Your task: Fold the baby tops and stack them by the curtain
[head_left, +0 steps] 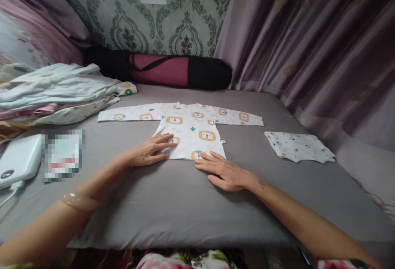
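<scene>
A small white long-sleeved shirt (189, 131) printed with lion faces and green leaves lies flat on the grey bed sheet (148, 203), its sleeves stretched out to both sides. My left hand (152, 149) rests flat on the shirt's lower left side, fingers spread. At the lower right hem, my right hand (224, 172) lies with its fingertips on the fabric and its thumb apart. A small tag sticks out from the shirt's right side seam, just above my right hand.
A folded white speckled garment (299, 146) lies at the right. Piled clothes (58, 92) are at the left, above a white power bank (20, 160) with a cable and a blurred-out packet (63, 154). A black and maroon long bag (159, 70) lies along the wall. Curtains (308, 34) hang at the right.
</scene>
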`<state>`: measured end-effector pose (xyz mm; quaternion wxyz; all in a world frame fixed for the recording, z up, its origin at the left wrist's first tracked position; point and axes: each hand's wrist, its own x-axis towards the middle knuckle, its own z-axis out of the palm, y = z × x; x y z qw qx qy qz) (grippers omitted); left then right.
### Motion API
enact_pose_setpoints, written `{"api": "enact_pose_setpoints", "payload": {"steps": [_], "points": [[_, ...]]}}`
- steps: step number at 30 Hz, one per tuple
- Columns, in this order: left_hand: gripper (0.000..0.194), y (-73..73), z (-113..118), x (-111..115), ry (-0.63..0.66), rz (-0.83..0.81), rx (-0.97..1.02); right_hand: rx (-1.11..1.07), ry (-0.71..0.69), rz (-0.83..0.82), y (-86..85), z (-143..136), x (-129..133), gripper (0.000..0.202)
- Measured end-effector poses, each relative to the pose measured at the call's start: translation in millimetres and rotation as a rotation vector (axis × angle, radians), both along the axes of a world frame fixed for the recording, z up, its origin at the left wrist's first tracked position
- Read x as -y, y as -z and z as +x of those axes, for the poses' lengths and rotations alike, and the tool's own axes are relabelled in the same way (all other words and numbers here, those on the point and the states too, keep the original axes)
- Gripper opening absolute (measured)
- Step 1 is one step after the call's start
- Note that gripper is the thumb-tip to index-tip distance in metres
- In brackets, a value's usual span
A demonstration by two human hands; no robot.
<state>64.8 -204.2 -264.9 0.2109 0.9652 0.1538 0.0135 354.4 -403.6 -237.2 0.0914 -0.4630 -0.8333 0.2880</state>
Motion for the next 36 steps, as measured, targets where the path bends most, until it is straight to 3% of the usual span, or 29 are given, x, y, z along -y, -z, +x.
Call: {"api": "enact_pose_setpoints", "payload": {"steps": [4,7,10,13,16,19,23,31,36], "points": [[0.041,-17.5,2,0,-0.045,-0.058,0.025,-0.2,0.112,-0.194,-12.3,17,9,0.038],[0.038,-28.4,28,1,-0.114,-0.056,0.084,-0.295,0.353,-0.219,-9.3,43,-11,0.036],[0.035,-27.6,77,7,-0.112,-0.04,0.149,-0.191,0.682,0.097,2.8,70,-51,0.031],[0.029,-17.8,136,26,-0.114,-0.038,0.165,0.1,0.834,0.312,11.8,89,-93,0.024],[0.021,-8.3,183,54,-0.139,-0.05,0.139,0.345,0.782,0.322,12.8,93,-117,0.027],[0.031,-4.7,206,81,-0.195,-0.032,0.081,0.493,0.681,0.301,10.7,92,-122,0.031],[0.042,-6.5,210,101,-0.247,0.042,-0.014,0.614,0.572,0.322,11.8,95,-122,0.038],[0.022,-7.1,212,115,-0.296,0.081,-0.062,0.688,0.476,0.426,19.2,113,-131,0.034],[0.018,-9.3,210,110,-0.325,-0.019,-0.054,0.644,0.496,0.424,26.8,119,-132,0.031]]}}
